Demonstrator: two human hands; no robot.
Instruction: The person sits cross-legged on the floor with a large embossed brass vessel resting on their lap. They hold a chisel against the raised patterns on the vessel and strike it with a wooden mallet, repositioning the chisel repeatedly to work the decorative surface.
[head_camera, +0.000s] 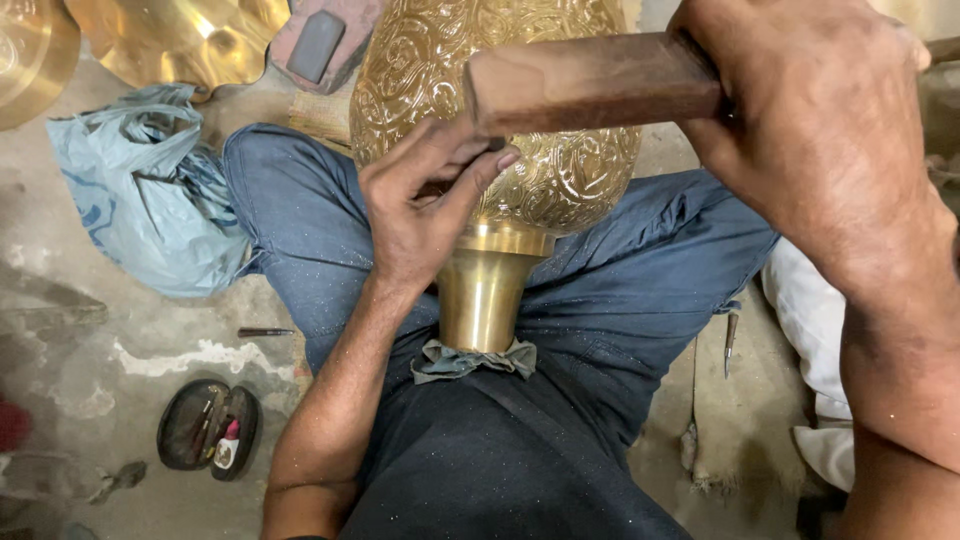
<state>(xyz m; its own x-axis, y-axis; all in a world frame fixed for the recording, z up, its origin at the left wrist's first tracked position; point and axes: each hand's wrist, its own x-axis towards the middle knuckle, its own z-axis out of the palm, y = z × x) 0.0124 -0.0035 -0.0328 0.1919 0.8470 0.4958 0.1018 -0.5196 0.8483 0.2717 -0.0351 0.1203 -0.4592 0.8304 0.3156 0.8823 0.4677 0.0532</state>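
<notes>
A large brass vessel (560, 160) with embossed scroll patterns lies on my lap, its smooth flared neck (483, 295) pointing at my body and resting on a folded grey cloth (470, 362). My left hand (420, 205) pinches a small dark tool, mostly hidden, against the embossed surface just above the neck. My right hand (810, 120) grips a brown wooden mallet block (590, 82), which is raised over the vessel and sits right above the left fingers.
Blue plastic bag (150, 190) lies left of my knee. Brass sheets (170, 35) sit at top left. A small metal punch (265, 332) and a dark open case (208, 428) lie on the concrete floor at left. Another punch (731, 340) and white cloth (810, 320) are at right.
</notes>
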